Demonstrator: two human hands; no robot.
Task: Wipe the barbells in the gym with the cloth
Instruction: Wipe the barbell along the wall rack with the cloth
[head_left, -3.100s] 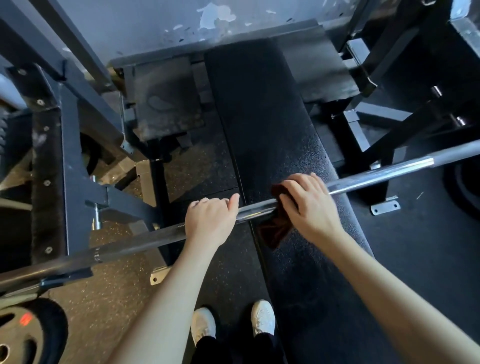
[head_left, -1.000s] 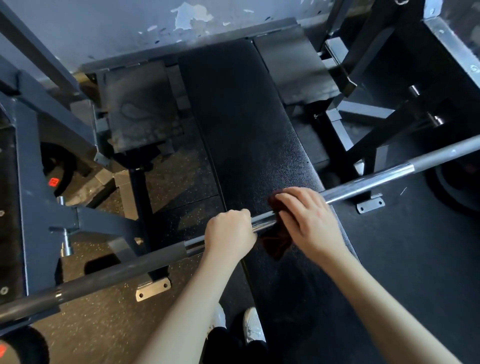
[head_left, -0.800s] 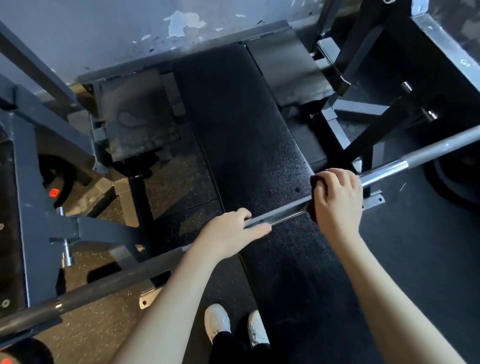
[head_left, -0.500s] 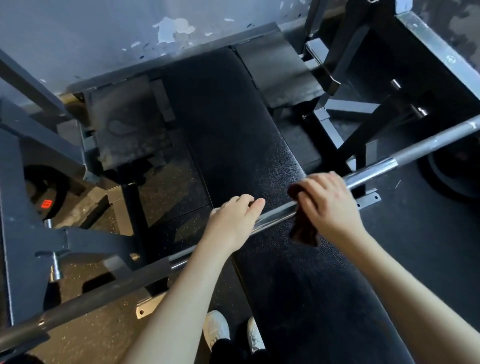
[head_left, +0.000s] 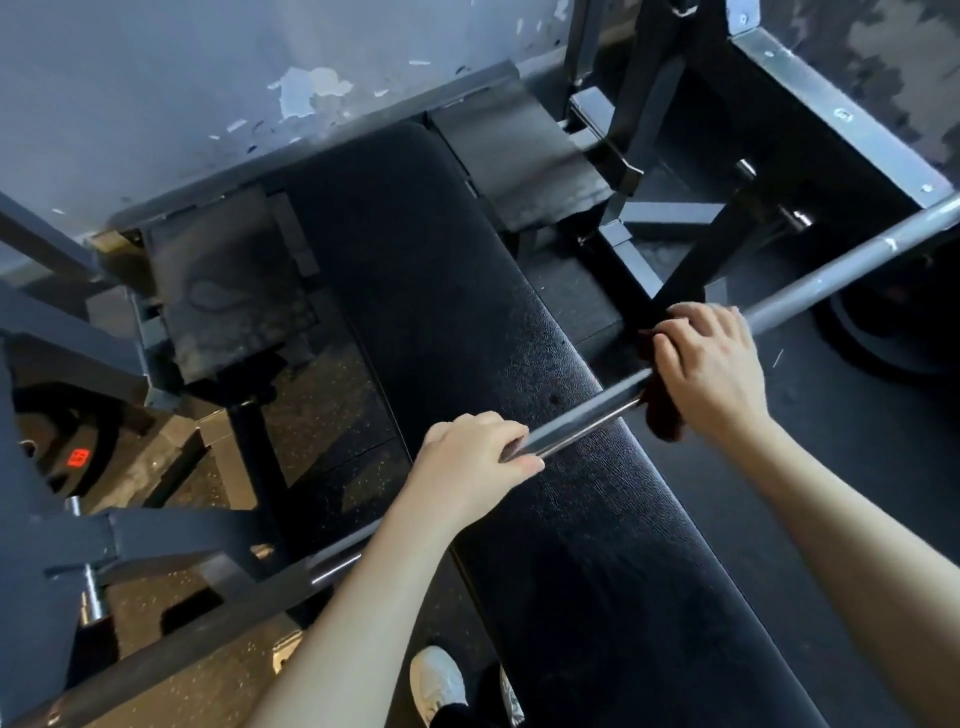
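Barbell (head_left: 582, 415), long and made of grey metal, runs across the head view from 8 o'clock to 2 o'clock. It hangs over the black padded surface (head_left: 441, 286), which stretches from 11 o'clock down to 5 o'clock. The part of the barbell between the two hands is shiny.

The left hand (head_left: 467, 457) sits close to the middle of the view. Its fingers are curled over the top of the barbell and its thumb lies along the near side, so it holds the barbell tight.

The right hand (head_left: 711, 364) is at 2 o'clock from the left hand, a little way apart from it. It is wrapped round the dark red-brown cloth (head_left: 662, 415) and squeezes the cloth onto the barbell. A bit of cloth hangs down under the palm.

Two white shoes (head_left: 436, 680) show at 6 o'clock on the dark floor (head_left: 857, 441). A grey metal frame (head_left: 156, 535) stands at 8 o'clock. A black weight plate with a red mark (head_left: 78, 457) lies at 9 o'clock behind the frame. A pale wall with peeling paint (head_left: 311, 88) fills the view at 11 o'clock.
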